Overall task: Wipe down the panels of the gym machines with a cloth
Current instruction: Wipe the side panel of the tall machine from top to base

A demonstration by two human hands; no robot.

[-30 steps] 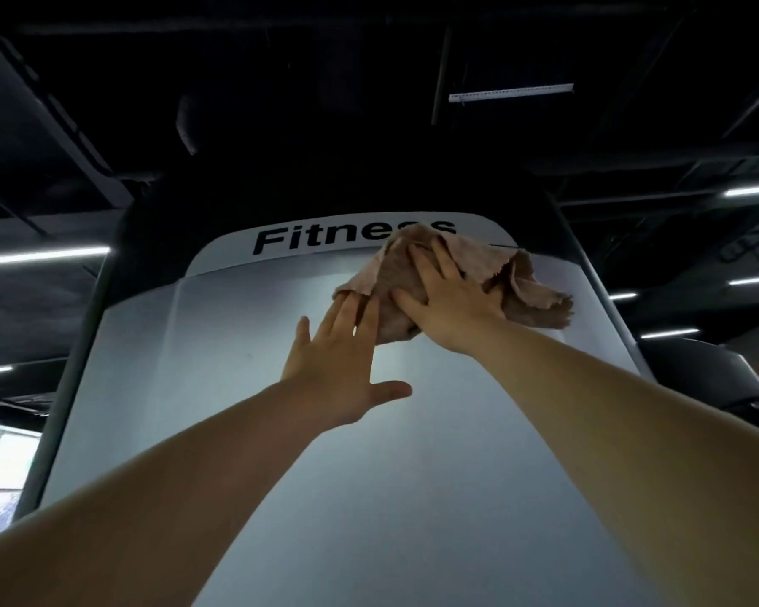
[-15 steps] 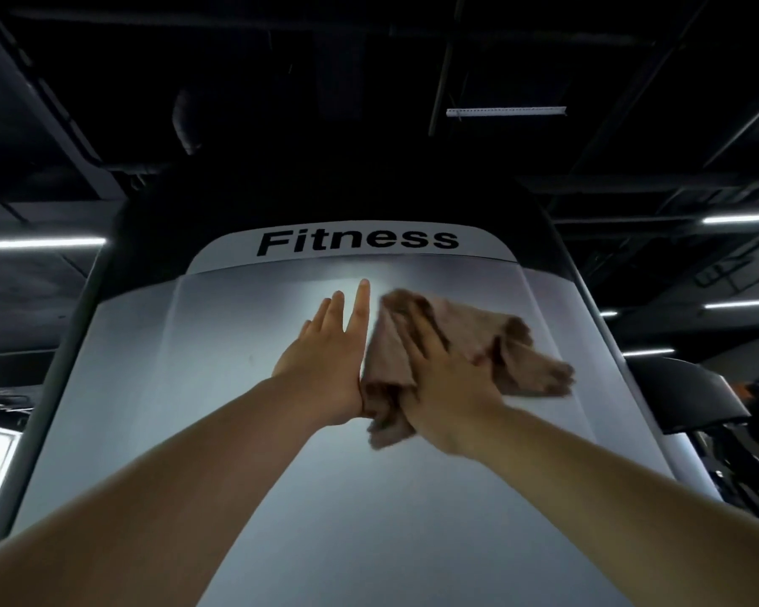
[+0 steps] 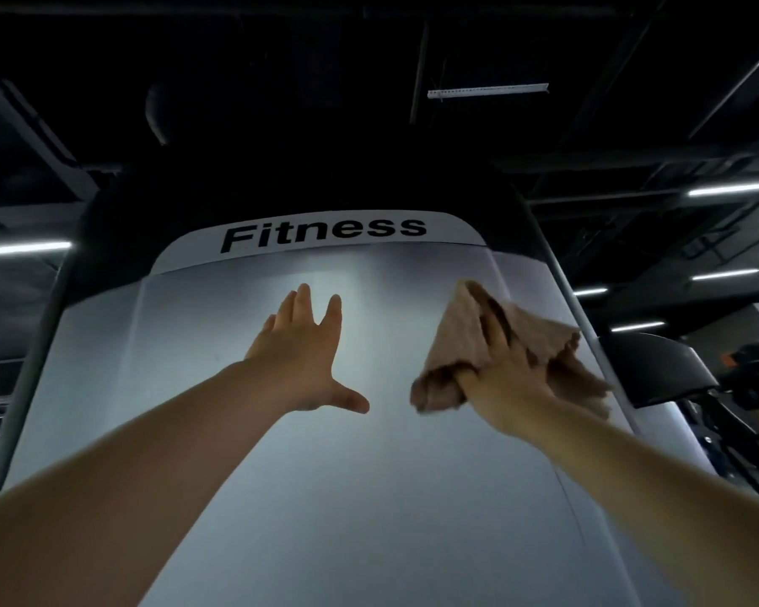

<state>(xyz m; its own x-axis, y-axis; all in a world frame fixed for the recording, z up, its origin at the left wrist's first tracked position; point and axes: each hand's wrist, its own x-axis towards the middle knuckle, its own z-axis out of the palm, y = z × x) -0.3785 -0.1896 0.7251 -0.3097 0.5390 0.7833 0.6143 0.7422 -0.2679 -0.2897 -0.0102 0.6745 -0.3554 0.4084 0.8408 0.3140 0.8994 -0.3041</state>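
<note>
Showing: left hand (image 3: 301,361), fingers spread flat against grey machine panel (image 3: 369,497); right hand (image 3: 496,378) beside it, apart, gripping bunched brown cloth (image 3: 461,335) on panel; "Fitness" label (image 3: 323,233) above both.

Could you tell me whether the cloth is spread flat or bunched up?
Bunched: the brown cloth is gathered in folds under the right hand.

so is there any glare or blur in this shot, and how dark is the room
Head view: a soft bright patch of glare sits on the grey panel above the left hand; the brown cloth and right hand look slightly smeared; the ceiling is near black apart from strip lights; wide-angle bending curves the panel's edges.
</note>
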